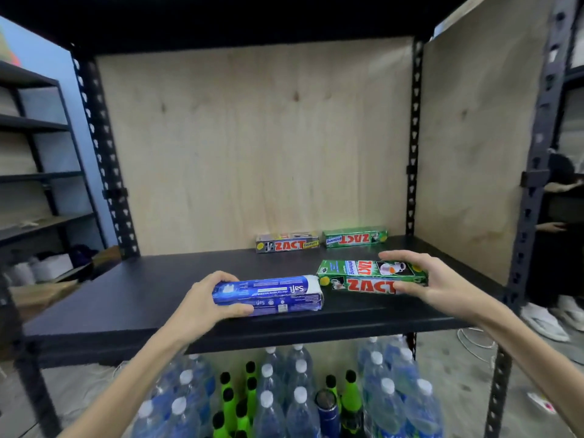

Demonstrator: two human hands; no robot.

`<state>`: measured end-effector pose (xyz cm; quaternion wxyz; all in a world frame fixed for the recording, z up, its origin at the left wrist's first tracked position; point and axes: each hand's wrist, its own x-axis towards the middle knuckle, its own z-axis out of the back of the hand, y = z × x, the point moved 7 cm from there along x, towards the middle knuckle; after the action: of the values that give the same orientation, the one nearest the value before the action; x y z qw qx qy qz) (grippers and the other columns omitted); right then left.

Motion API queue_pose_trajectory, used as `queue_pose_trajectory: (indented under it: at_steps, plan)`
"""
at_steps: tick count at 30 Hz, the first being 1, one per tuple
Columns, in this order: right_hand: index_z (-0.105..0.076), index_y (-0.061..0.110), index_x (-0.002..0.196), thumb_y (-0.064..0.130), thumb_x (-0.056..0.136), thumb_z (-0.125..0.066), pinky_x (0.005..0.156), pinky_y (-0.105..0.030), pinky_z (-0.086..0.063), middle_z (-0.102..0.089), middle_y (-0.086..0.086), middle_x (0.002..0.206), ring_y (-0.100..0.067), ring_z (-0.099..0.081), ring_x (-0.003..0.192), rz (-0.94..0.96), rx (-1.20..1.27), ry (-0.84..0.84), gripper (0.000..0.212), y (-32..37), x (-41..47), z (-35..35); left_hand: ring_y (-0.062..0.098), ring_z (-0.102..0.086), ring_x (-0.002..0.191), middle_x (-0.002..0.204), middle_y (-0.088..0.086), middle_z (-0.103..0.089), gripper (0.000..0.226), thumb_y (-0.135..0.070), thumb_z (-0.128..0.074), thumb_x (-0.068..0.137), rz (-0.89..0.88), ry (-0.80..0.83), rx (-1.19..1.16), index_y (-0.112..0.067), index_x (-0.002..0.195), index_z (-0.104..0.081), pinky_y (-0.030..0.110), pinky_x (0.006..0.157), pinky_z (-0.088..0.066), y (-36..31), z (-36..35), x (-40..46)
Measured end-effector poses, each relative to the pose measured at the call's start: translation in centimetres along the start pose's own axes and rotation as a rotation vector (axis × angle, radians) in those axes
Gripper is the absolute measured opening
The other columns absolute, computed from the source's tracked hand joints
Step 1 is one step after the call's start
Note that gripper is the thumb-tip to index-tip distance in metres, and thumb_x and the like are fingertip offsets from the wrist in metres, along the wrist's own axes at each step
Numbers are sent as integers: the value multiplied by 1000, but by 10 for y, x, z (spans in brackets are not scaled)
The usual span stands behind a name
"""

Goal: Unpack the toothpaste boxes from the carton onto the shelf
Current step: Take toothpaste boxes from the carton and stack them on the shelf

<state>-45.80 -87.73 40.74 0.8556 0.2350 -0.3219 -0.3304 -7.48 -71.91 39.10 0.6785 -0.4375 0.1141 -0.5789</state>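
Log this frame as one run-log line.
left hand: grips blue box | right hand: grips green box | shelf: two boxes at back | carton: unseen

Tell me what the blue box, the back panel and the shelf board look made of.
Long blue toothpaste box: glossy printed cardboard, creased edges. Pale back panel: unfinished plywood, showing grain and knots. Black shelf board: smooth matte surface; material unclear.

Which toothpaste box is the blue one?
The blue cardboard toothpaste box gripped by the left hand at the front of the black shelf. The right hand holds a green one; the back two are grey and green.
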Motion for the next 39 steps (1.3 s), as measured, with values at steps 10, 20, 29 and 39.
queue_pose_trajectory:
  at_steps: [10,20,29,39]
  plan:
    - [-48,55,135,29,95,-67,116,-29,-30,-39,8,137,-8,-35,132,-81,-106,86,52,-78,79,-4,17,-37,110,111,-3,-50,42,-48,-86,73,48,-80,252,-38,105,-61,29,93,-34,30,-32,102]
    - [-53,25,141,10,95,-65,116,-30,-28,-42,6,139,-16,-35,136,9,-254,-29,50,-125,163,-11,17,-25,109,116,2,-30,65,-41,-75,88,36,-202,306,-29,145,-47,33,106,-33,41,-64,172]
    - [-35,21,153,17,96,-64,102,-16,-20,-25,7,122,-4,-23,113,-10,-332,-72,64,-145,189,-11,27,-35,132,121,0,-27,79,-43,-79,83,56,-188,251,-20,147,-38,38,111,-35,55,-80,208]
    - [-39,16,152,25,99,-60,114,-31,-27,-34,-4,134,-18,-28,126,-18,-452,-75,58,-155,201,-16,21,-37,132,135,0,-39,71,-43,-73,88,-2,-159,297,-19,146,-41,32,108,-35,53,-87,214]
